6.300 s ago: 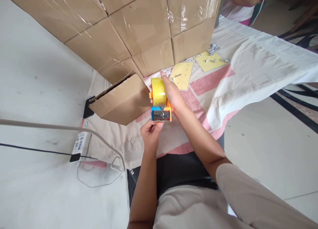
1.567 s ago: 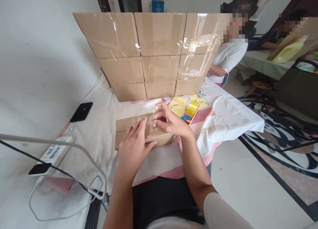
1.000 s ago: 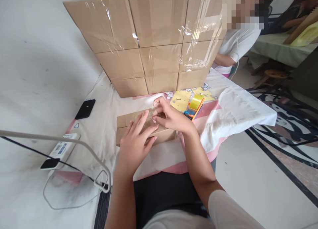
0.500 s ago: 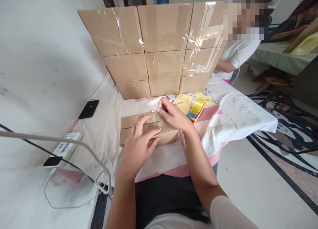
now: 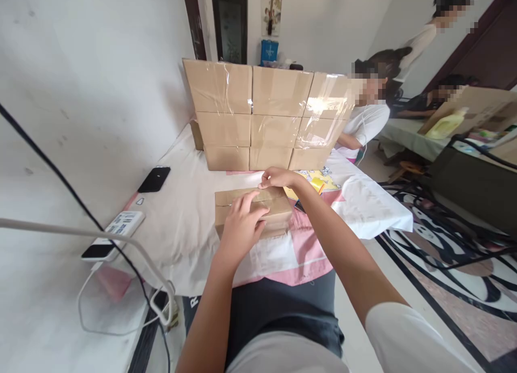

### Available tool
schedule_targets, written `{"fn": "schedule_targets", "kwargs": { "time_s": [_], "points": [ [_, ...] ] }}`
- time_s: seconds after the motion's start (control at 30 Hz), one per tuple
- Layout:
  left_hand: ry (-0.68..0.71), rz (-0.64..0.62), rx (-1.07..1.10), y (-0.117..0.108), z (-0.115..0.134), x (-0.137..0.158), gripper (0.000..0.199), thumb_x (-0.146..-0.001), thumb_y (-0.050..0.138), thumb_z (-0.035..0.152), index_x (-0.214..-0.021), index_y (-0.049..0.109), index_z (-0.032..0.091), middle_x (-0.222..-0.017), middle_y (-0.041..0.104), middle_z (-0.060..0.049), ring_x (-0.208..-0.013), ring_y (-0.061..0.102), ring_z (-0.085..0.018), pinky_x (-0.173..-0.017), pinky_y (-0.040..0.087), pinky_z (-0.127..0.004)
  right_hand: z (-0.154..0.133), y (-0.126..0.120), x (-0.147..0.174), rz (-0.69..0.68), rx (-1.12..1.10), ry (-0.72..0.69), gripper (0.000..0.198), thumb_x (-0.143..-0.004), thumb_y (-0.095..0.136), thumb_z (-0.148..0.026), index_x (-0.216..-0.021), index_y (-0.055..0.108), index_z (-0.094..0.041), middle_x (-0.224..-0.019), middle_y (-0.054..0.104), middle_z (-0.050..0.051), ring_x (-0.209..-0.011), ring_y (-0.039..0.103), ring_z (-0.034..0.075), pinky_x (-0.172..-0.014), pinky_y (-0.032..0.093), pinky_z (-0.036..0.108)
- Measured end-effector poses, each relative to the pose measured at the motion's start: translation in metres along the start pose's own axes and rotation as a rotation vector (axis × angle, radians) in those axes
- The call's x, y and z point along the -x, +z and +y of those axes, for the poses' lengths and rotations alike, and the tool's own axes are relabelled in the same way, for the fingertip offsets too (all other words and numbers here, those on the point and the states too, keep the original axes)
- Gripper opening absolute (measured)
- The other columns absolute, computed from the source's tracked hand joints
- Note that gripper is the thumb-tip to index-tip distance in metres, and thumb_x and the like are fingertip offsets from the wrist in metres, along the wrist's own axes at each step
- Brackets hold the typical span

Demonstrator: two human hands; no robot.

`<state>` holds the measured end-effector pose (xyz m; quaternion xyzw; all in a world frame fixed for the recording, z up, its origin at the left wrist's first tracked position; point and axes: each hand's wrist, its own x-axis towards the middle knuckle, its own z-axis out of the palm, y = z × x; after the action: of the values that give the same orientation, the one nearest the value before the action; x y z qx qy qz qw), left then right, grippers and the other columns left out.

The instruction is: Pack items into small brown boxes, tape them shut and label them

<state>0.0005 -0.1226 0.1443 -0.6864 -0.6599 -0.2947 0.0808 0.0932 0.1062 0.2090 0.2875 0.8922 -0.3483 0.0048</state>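
Note:
A small brown cardboard box point(image 5: 278, 200) lies on the cloth-covered table in front of me, a seam running along its top. My left hand point(image 5: 244, 222) rests on the box's top and near side with its fingers spread. At the far edge of the top, my right hand point(image 5: 277, 178) is closed in a pinch on clear tape, of which only a shiny bit shows by the fingertips. Beyond my right forearm sits a yellow tape roll in a dispenser point(image 5: 318, 185), partly hidden by that arm.
Stacked, taped cardboard boxes point(image 5: 274, 98) form a wall at the table's back. To the left lie a black phone point(image 5: 154, 179) and a white power strip point(image 5: 125, 222), with cables point(image 5: 81, 179) hanging across. A person in a white shirt point(image 5: 369, 122) sits behind the stack; others are farther right.
My view has tilted up and shows more of the room. My right hand is still pinched at the box's far edge, its forearm stretched farther across; the left stays spread on the box.

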Motion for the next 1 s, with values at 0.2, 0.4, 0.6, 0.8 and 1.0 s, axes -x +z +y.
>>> {"fn": "schedule_targets", "kwargs": {
  "time_s": [0.2,0.4,0.6,0.8,1.0],
  "points": [
    [-0.019,-0.004,0.016,0.0,0.002,0.0,0.029,-0.093,0.065,0.02,-0.118,0.078,0.029,-0.154,0.052,-0.007,-0.138,0.051,-0.033,-0.115,0.051,-0.055,-0.002,0.005,0.001,-0.002,-0.009,0.058,0.032,-0.082,0.073,-0.045,-0.072,0.059,-0.018,-0.066,0.054,-0.003,-0.063,0.044,0.012,-0.06,0.032,0.026],
    [-0.021,-0.007,0.02,-0.001,0.001,0.0,0.029,-0.093,0.066,0.02,-0.118,0.078,0.029,-0.154,0.052,-0.007,-0.139,0.05,-0.032,-0.115,0.051,-0.054,0.004,0.005,-0.002,-0.029,-0.076,0.198,0.048,-0.073,0.084,-0.059,-0.086,0.071,-0.015,-0.087,0.075,0.008,-0.08,0.065,0.021,-0.07,0.048,0.028],
    [-0.011,-0.016,-0.008,-0.001,0.002,0.001,0.029,-0.093,0.067,0.022,-0.119,0.078,0.029,-0.154,0.058,-0.005,-0.14,0.051,-0.032,-0.116,0.05,-0.055,0.024,0.011,0.003,-0.051,-0.178,0.341,0.072,-0.072,0.076,-0.077,-0.114,0.071,-0.018,-0.105,0.079,0.013,-0.09,0.073,0.025,-0.077,0.06,0.033],
    [0.022,-0.033,0.021,0.002,0.0,0.0,0.032,-0.094,0.065,0.019,-0.123,0.074,0.028,-0.143,0.07,-0.002,-0.139,0.056,-0.027,-0.121,0.04,-0.055,0.022,0.01,-0.007,-0.035,-0.115,0.384,0.034,-0.078,0.078,-0.046,-0.094,0.076,-0.017,-0.094,0.078,0.011,-0.079,0.073,0.026,-0.075,0.06,0.038],
    [0.038,0.027,-0.021,0.006,-0.001,0.005,0.035,-0.096,0.064,0.019,-0.128,0.073,0.029,-0.14,0.071,0.002,-0.134,0.06,-0.024,-0.118,0.041,-0.048,0.02,0.013,-0.009,0.343,0.11,0.291,0.021,-0.084,0.068,-0.033,-0.093,0.075,-0.015,-0.096,0.077,0.009,-0.096,0.068,0.023,-0.083,0.049,0.028]
  ]
}}
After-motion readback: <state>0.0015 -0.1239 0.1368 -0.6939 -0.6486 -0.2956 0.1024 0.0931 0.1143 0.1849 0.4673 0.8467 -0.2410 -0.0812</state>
